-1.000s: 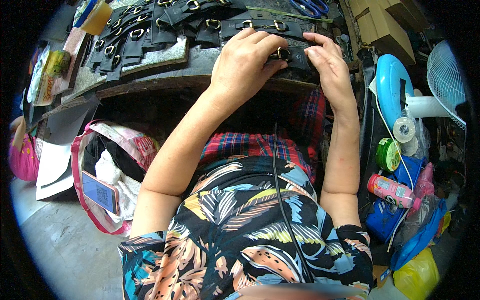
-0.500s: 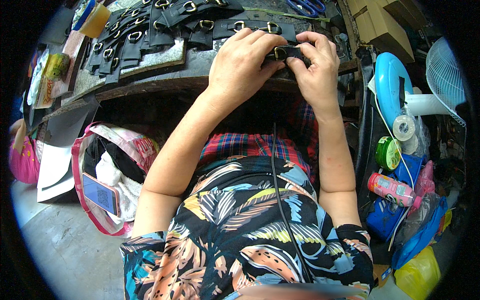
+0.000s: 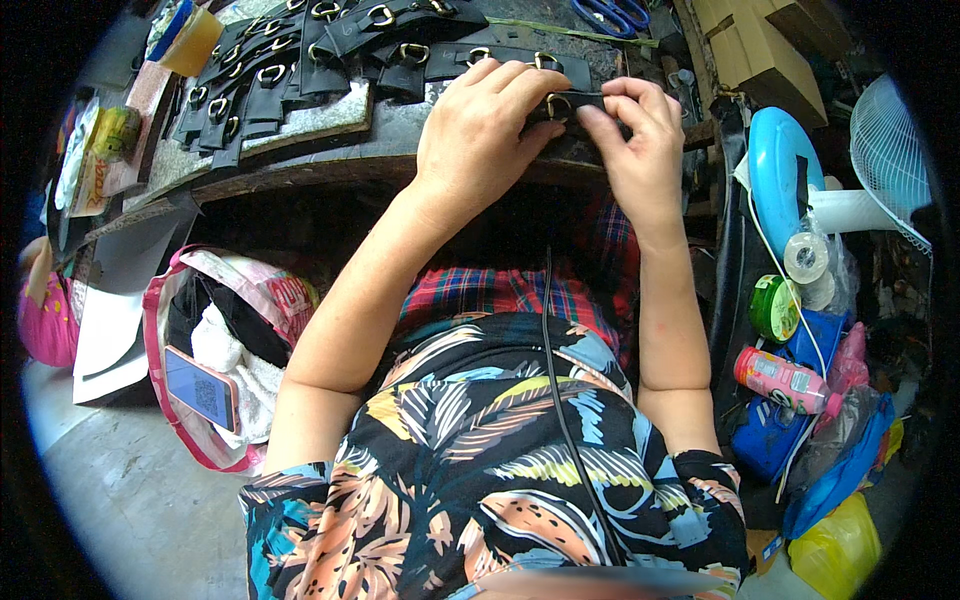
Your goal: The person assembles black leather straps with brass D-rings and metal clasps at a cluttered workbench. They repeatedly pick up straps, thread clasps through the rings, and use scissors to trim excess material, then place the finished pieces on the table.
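- Left hand [image 3: 478, 140] and right hand [image 3: 640, 150] both pinch one black strap [image 3: 575, 103] with a brass ring, fingers closed on it, at the bench's [image 3: 330, 165] near edge.
- More straps [image 3: 300, 70] crowd the bench beyond and to the left.
- Scissors [image 3: 612, 14] lie at the far edge.
- Right side is cluttered: fan [image 3: 890, 150], tape roll [image 3: 806, 257], bottle [image 3: 787, 380].
- Bag [image 3: 215, 360] with phone [image 3: 200, 387] sits lower left.

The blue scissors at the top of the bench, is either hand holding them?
No: the blue scissors lie untouched at the far edge, while the left hand and right hand both pinch a black strap.
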### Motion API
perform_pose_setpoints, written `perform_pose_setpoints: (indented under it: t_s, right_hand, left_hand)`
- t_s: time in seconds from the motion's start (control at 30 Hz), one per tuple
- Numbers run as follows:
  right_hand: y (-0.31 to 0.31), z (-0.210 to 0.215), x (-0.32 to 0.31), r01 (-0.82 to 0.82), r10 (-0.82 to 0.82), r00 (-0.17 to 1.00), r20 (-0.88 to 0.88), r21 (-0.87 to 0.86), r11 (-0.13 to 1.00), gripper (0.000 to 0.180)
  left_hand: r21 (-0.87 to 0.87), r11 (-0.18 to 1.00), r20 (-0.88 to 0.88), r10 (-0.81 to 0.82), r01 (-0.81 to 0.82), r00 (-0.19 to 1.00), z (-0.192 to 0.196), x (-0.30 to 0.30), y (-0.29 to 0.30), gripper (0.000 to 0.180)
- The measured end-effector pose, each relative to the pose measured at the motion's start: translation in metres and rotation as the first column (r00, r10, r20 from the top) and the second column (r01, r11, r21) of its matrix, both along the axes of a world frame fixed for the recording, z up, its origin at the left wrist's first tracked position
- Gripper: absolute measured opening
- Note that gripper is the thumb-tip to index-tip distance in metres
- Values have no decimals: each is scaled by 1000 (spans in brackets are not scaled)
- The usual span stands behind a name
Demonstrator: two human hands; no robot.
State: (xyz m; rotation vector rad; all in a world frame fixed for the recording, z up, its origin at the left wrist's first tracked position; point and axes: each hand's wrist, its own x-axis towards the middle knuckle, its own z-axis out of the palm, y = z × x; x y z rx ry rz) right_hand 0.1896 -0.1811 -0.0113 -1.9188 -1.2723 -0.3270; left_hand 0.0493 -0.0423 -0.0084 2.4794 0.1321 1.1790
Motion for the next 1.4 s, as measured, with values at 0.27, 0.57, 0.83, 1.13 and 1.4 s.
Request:
perform_pose_setpoints:
  t_s: [0.27, 0.57, 0.83, 1.13, 1.4]
  right_hand:
    - [-10, -3, 6, 31, -31, 999, -15, 4, 999, 17]
    - [-16, 1, 21, -35, 42, 991, -130, 55, 998, 13]
    - [-14, -1, 18, -64, 80, 968, -236, 74, 995, 10]
    - [-7, -4, 11, 17, -17, 1000, -4, 24, 1000, 12]
    - [-8, -9, 4, 3, 8, 992, -123, 91, 996, 16]
  left_hand:
    - [200, 979, -49, 53, -43, 997, 0, -3, -4, 25]
    - [202, 977, -125, 99, -73, 987, 6, 2, -9, 23]
    - [39, 999, -132, 5, 0, 991, 2, -3, -2, 30]
    - [-3, 1000, -52, -14, 14, 999, 7, -4, -2, 27]
    - [14, 973, -67, 233, -232, 970, 16, -65, 6, 24]
